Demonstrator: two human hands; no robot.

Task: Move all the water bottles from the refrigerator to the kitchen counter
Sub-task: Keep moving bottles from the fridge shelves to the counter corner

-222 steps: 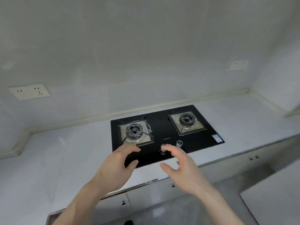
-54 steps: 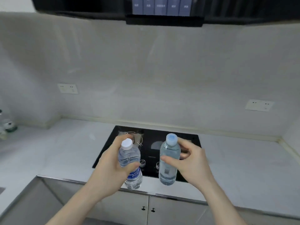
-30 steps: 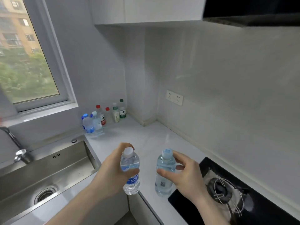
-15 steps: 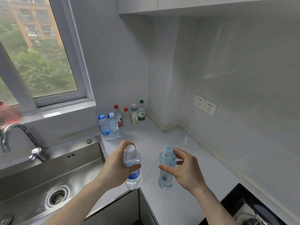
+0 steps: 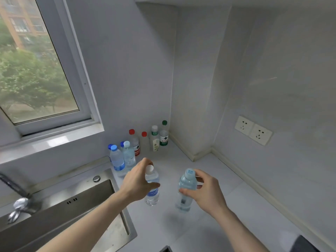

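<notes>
Two hands (image 5: 174, 190), two bottles (image 5: 152, 186), one each

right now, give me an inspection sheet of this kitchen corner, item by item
Surface: pale counter, steel sink at its left.
Job's things: white-capped bottle and blue-capped bottle, both upright, held above the counter.
Clutter: group of bottles standing in the back corner, with blue, red, white and green caps.
Hands: left hand grips the white-capped bottle; right hand grips the blue-capped one.
Cables: nothing seen.
Surroundings: window, tap, wall sockets, dark hob corner.
</notes>
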